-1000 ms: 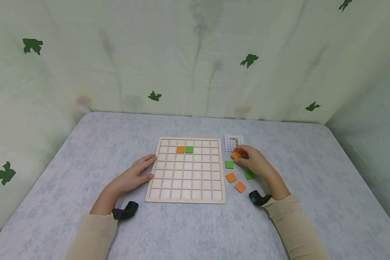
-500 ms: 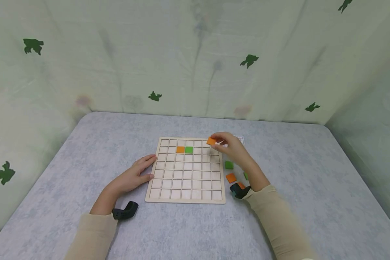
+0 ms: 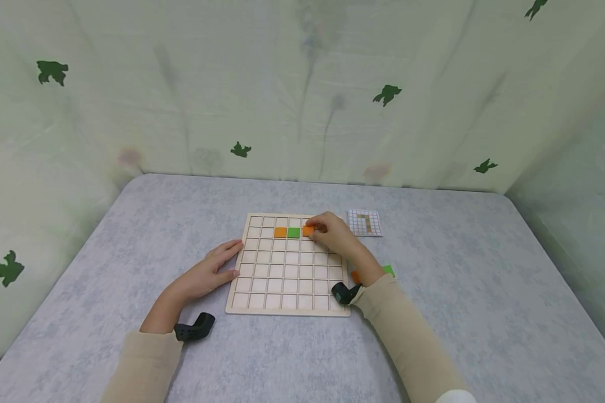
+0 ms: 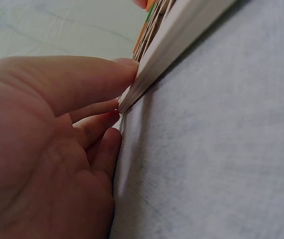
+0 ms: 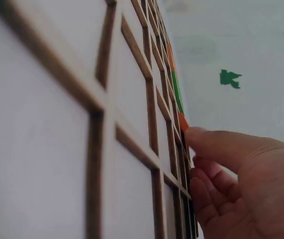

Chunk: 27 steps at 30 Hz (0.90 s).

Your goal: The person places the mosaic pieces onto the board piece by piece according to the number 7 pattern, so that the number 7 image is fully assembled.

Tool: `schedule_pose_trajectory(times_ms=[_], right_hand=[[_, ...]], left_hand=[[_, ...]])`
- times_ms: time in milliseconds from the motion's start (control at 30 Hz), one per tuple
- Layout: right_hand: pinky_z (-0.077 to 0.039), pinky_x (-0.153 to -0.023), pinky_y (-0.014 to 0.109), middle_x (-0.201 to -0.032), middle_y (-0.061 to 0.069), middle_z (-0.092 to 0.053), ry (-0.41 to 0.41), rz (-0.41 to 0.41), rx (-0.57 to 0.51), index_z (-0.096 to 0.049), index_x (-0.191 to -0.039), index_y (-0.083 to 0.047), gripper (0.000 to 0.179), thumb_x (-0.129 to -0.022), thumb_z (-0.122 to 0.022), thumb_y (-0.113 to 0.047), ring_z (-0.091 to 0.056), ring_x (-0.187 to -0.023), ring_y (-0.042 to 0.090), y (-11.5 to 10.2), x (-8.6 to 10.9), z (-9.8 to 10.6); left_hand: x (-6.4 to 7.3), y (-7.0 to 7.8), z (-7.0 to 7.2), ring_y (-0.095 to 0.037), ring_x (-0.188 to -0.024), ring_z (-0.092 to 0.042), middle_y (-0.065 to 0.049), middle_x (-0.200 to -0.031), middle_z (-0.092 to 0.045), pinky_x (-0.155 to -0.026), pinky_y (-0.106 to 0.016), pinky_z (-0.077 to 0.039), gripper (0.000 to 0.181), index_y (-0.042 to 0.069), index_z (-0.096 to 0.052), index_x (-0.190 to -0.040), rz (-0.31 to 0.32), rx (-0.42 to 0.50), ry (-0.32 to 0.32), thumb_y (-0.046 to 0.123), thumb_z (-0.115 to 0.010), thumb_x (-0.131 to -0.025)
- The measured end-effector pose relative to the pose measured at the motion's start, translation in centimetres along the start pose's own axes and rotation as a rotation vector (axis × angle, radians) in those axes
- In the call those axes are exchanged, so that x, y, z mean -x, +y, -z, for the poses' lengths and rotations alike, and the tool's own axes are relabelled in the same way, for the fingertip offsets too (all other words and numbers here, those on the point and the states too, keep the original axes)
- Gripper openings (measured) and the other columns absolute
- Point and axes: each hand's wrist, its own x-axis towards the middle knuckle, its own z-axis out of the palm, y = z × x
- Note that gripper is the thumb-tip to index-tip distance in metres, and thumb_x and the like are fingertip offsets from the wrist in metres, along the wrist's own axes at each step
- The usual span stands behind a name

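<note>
I see the right hand pinch a thin, square orange tile between thumb and fingers at the grid board's second row from the far edge, just right of the set green tile, which adjoins the set orange tile. I cannot tell whether the pinched one sits fully in its cell. The board is pale wood, its slender raised slats brown along their sides. At its left edge I find the left hand, fingers loosely extended, touching the wood. Right of the board, the right forearm partly covers a loose orange tile and a loose green tile. Near the board's far right corner lies a gridded card, its small printed pattern hard to make out.
</note>
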Motion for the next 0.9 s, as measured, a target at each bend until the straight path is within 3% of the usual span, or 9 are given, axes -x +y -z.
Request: schedule_pose_trajectory(times_ms=[267, 533, 767, 900], right_hand=[[-0.041, -0.081, 0.034, -0.108, 0.005, -0.052, -0.058, -0.002, 0.028, -0.064, -0.112, -0.009, 0.026, -0.086, -0.061, -0.008, -0.048, -0.097, 0.018, -0.3, -0.3, -0.2], [-0.04, -0.086, 0.034, -0.11, 0.006, -0.052, -0.055, -0.049, 0.119, -0.064, -0.11, -0.009, 0.026, -0.084, -0.065, -0.012, -0.049, -0.101, 0.019, -0.8, -0.3, 0.0], [-0.039, -0.089, 0.032, -0.119, 0.006, -0.052, -0.049, -0.036, -0.035, -0.055, -0.124, -0.01, 0.039, -0.086, -0.063, -0.014, -0.048, -0.107, 0.02, -0.4, 0.6, 1.3], [-0.038, -0.09, 0.034, -0.121, 0.008, -0.051, -0.021, 0.019, -0.054, -0.052, -0.126, -0.008, 0.042, -0.086, -0.063, -0.016, -0.047, -0.109, 0.023, -0.4, 2.1, 3.1]], left_hand=[[0.2, 0.0, 0.1, -0.035, -0.133, -0.002, -0.015, -0.147, -0.01, -0.099, -0.058, -0.009, 0.064, 0.002, -0.02, -0.143, -0.003, 0.011, 0.002, 0.021, -0.054, -0.092], [0.1, 0.0, 0.1, -0.034, -0.133, -0.002, -0.014, -0.148, -0.01, -0.099, -0.057, -0.009, 0.064, 0.003, -0.02, -0.143, 0.004, 0.033, 0.005, 0.021, -0.054, -0.092], [0.0, 0.0, 0.0, -0.035, -0.133, -0.002, -0.016, -0.147, -0.01, -0.1, -0.057, -0.009, 0.064, 0.001, -0.02, -0.143, -0.001, 0.005, 0.001, 0.02, -0.053, -0.092], [0.0, 0.0, 0.0, -0.035, -0.133, -0.002, -0.015, -0.147, -0.01, -0.1, -0.057, -0.009, 0.064, 0.002, -0.019, -0.143, 0.004, 0.009, 0.002, 0.02, -0.053, -0.092]])
